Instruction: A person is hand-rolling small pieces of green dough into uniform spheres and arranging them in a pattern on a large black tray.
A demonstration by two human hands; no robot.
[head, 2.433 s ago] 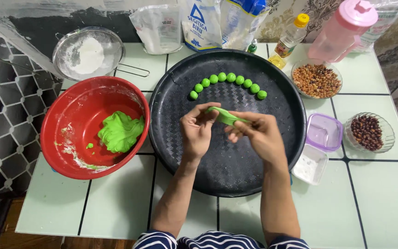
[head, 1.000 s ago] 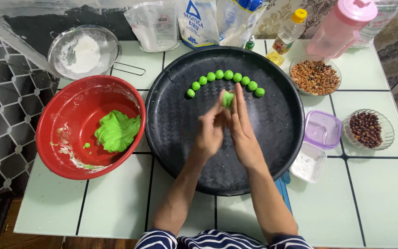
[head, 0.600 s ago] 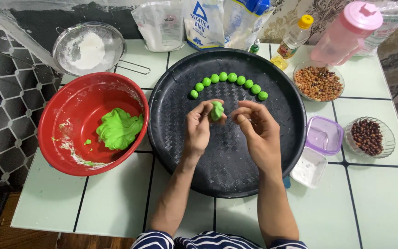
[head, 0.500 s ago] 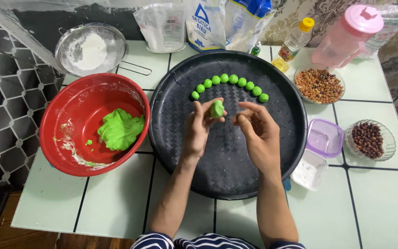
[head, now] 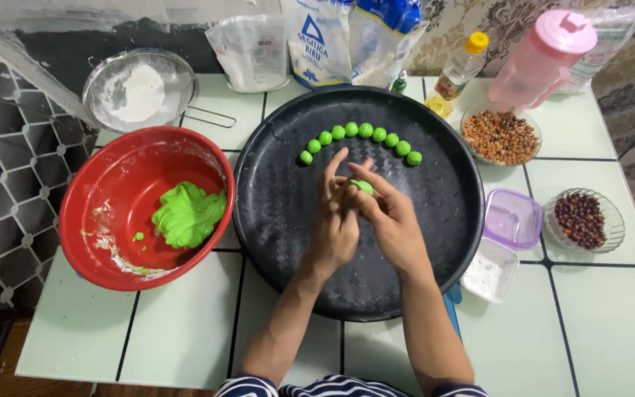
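My left hand [head: 334,220] and my right hand [head: 387,219] are pressed palm to palm over the big round black tray [head: 281,213]. Between them sits a small piece of green dough [head: 362,186], its top just showing. Several green dough balls [head: 360,138] lie in a curved row at the far side of the tray. To the left stands a red bowl [head: 104,184] with a lump of green dough [head: 187,214] in it.
A sieve of white flour [head: 140,91] and plastic bags [head: 317,44] stand at the back. On the right are a pink jug [head: 542,59], an oil bottle [head: 461,66], a bowl of peanuts [head: 501,136], a bowl of dark beans [head: 580,219] and a small tub with a purple lid [head: 512,220].
The hands have come together again around the dough piece, after the left fingers held it with the right hand a little apart. The piece looks rounder than the strip seen earliest.
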